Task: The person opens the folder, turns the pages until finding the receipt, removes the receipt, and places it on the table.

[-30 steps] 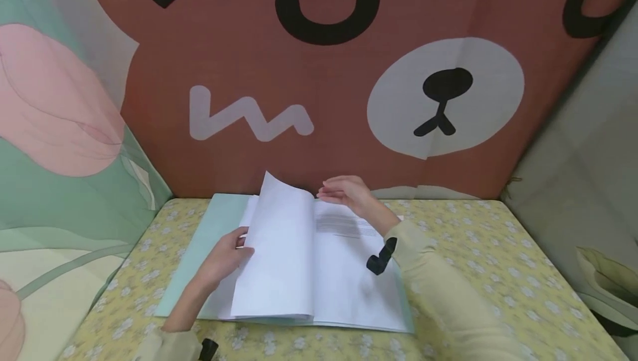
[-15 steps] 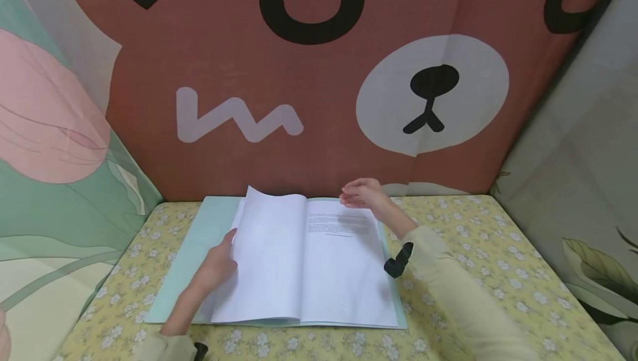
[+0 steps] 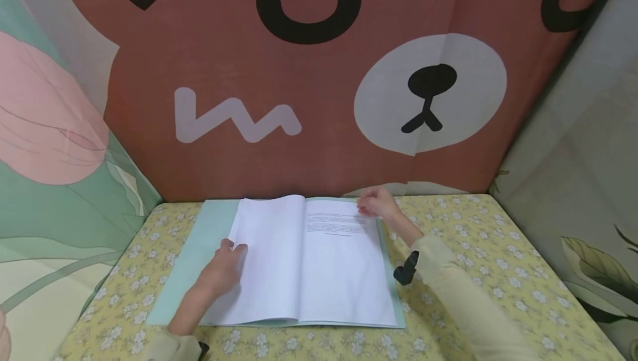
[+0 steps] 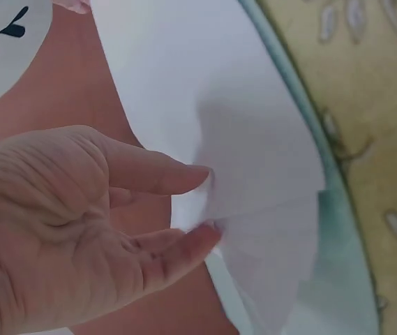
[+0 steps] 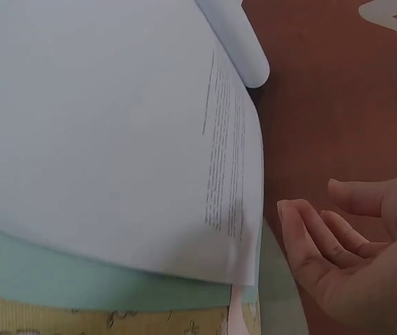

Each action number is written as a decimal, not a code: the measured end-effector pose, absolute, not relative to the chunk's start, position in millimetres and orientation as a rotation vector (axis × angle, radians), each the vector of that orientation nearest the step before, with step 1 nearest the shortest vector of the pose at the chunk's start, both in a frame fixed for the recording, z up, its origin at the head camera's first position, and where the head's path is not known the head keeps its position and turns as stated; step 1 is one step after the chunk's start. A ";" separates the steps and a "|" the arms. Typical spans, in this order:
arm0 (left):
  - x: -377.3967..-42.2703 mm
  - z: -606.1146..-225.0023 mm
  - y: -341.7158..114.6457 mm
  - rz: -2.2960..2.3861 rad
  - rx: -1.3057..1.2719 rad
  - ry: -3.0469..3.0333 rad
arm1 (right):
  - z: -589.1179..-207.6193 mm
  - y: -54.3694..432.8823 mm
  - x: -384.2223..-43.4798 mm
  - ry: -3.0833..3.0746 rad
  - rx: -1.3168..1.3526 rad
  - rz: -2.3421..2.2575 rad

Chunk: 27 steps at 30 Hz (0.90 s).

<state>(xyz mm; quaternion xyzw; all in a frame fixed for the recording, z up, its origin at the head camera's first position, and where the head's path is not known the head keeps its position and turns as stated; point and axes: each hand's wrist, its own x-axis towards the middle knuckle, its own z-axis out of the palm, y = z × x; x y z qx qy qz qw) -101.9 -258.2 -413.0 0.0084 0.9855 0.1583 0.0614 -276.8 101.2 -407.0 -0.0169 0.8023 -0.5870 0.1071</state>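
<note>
A pale green folder point(image 3: 214, 228) lies spread on the table with white sheets inside. Its left page point(image 3: 271, 261) is blank and bows up toward the fold, while the right page point(image 3: 349, 278) bears a block of small print at its top. My left hand point(image 3: 221, 269) touches the outer edge of the left page. In the left wrist view, its thumb point(image 4: 177, 176) and fingers stand a little apart at the paper. Near the right page's top corner is my right hand point(image 3: 380, 205), its fingers loosely bent with nothing between them.
The table wears a yellow flowered cloth point(image 3: 463, 294). Right behind the folder rises a brown wall hanging point(image 3: 319, 145) with a bear's face, and patterned curtains point(image 3: 55, 217) close off both sides.
The left page's raised top corner has come down and the page lies flatter. My right hand has moved right and slightly down to the right page's top corner.
</note>
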 end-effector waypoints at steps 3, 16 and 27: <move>-101.0 -414.9 -253.2 0.372 0.088 3.042 | -412.2 105.8 -276.7 2.425 -0.050 -1.683; -105.3 -415.5 -240.6 0.359 0.280 2.833 | -421.6 118.8 -274.9 2.586 -0.130 -1.553; -106.0 -416.6 -241.6 0.382 0.180 2.815 | -427.5 118.3 -278.9 2.795 -0.319 -1.240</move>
